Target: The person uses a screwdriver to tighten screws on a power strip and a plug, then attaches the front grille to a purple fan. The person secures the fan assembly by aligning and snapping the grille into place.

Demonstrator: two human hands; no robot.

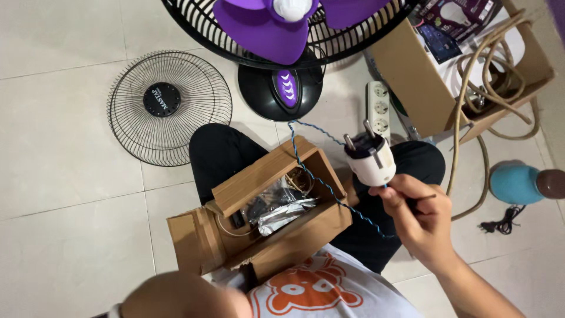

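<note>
My right hand [421, 218] holds a white two-pin plug [369, 160] from below, pins pointing up and away. A twisted blue and black wire [312, 176] runs from the plug across a small open cardboard box [265, 212] on my lap toward the fan base [281, 88]. The box holds silvery packets and loose parts. My left arm [176, 297] shows at the bottom edge, blurred; its hand is hidden. A fan with purple blades [268, 26] and a black rear grille stands in front of me.
The fan's detached black front grille [169, 106] lies on the tiled floor at left. A white power strip [378, 107] lies beside a larger cardboard box [435, 76] with beige hose and bulb packages. A teal bottle [521, 184] and a small black cord lie at right.
</note>
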